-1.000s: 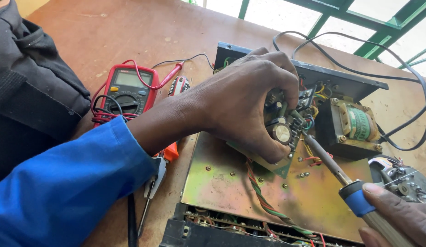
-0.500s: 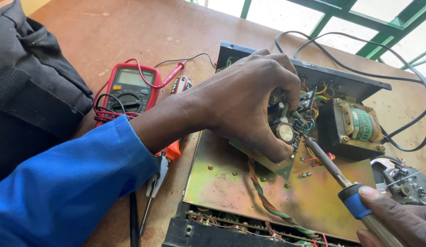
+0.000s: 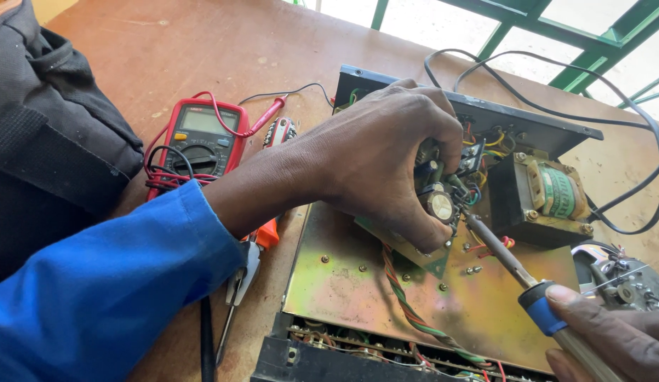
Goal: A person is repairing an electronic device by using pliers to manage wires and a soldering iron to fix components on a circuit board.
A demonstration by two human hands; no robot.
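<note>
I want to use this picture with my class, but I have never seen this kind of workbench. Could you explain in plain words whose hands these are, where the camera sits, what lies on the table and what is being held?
The camera sits on the person's head and looks down at their own bare hands. The left hand, in a blue sleeve, grips a small circuit board tilted up inside an opened metal chassis. The right hand holds a soldering iron, its tip at the board. A transformer sits in the chassis. On the brown table lie a red multimeter with its leads, pliers and a dark bag.
</note>
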